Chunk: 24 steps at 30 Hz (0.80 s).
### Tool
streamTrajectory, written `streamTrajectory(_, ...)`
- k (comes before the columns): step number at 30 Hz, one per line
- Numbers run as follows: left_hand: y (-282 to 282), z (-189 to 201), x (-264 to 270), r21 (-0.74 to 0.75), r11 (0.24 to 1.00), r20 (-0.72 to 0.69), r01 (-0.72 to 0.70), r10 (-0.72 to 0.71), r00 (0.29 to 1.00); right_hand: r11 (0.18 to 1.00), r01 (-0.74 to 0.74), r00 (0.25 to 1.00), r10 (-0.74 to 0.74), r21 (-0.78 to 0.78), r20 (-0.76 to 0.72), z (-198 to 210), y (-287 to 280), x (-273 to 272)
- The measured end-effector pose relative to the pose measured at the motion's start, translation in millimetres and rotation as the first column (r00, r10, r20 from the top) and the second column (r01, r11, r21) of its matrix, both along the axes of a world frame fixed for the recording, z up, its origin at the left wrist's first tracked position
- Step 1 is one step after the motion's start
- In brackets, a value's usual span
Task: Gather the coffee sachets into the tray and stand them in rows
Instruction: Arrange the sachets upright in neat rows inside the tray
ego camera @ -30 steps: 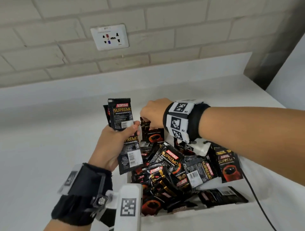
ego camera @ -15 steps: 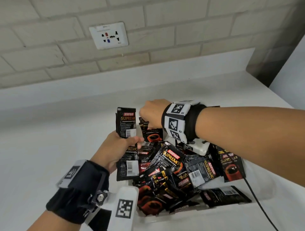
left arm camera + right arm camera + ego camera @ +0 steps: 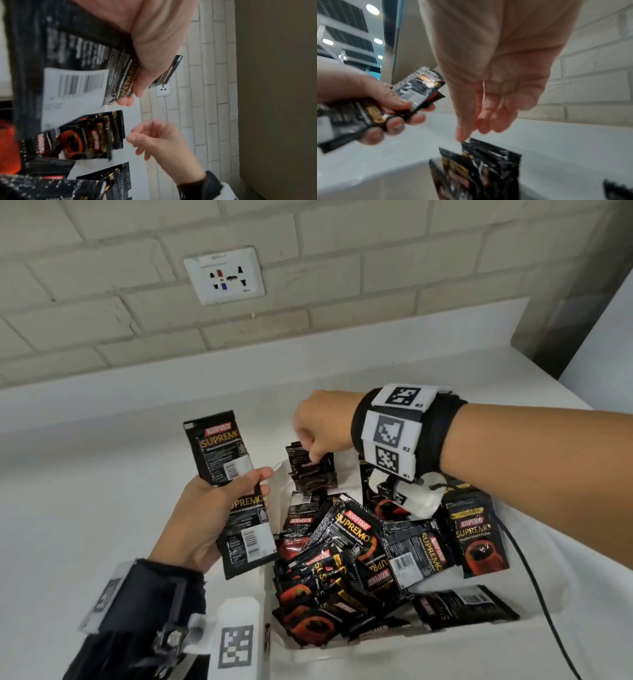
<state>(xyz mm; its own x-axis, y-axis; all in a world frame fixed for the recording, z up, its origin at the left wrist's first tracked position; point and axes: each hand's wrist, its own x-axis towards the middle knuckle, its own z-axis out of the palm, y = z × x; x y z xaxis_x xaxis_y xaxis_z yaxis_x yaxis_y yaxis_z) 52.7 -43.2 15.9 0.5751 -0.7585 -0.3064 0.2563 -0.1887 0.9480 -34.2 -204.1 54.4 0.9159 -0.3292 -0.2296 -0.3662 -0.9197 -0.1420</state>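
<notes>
Black Kopiko Supremo coffee sachets lie in a loose heap in the white tray. A few sachets stand upright in the tray's far left corner. My left hand hovers just left of the tray and grips a small fanned bunch of sachets, which also fills the left wrist view. My right hand hangs over the standing sachets with fingers loosely curled. It holds nothing; a fingertip just reaches their top edge.
The tray sits on a white counter against a pale brick wall with a socket plate. A black cable runs down the tray's right side. A grey corner closes the counter at the far right.
My left hand has drawn its bunch of sachets a little left, away from the right hand. The right hand stays over the standing sachets, raised slightly.
</notes>
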Motion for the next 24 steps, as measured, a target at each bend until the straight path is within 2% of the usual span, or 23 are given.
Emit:
streamTrajectory(3,3,0,0,-0.016,1.0,0.004,-0.015,0.015,1.0,0.973,-0.014,0.981,0.058,0.231,-0.184,-7,11,-6)
streamTrajectory(4,3,0,-1,-0.011,1.0,0.004,-0.011,0.011,1.0,0.964,-0.02,0.968,0.085,0.264,-0.235,-9,14,-6)
streamTrajectory(7,5,-2,-4,0.014,1.0,0.019,0.017,-0.017,1.0,0.98,-0.074,0.953,0.124,0.187,-0.278,-11,19,-6)
streamTrajectory(11,10,0,-3,-0.001,1.0,0.051,0.027,-0.027,0.998,0.995,-0.083,0.987,0.089,0.049,-0.131,1,15,-4)
streamTrajectory(14,13,3,0,-0.025,0.999,0.062,0.027,-0.025,0.998,0.998,-0.057,0.997,0.058,0.019,-0.059,5,11,-5)
streamTrajectory(21,12,8,0,-0.041,0.997,0.098,0.063,-0.059,0.993,0.995,-0.064,0.974,0.048,-0.07,-0.222,-23,21,-1)
streamTrajectory(24,10,9,-1,-0.035,0.996,0.105,0.076,-0.072,0.992,0.983,-0.114,0.964,0.074,-0.144,-0.257,-28,26,4)
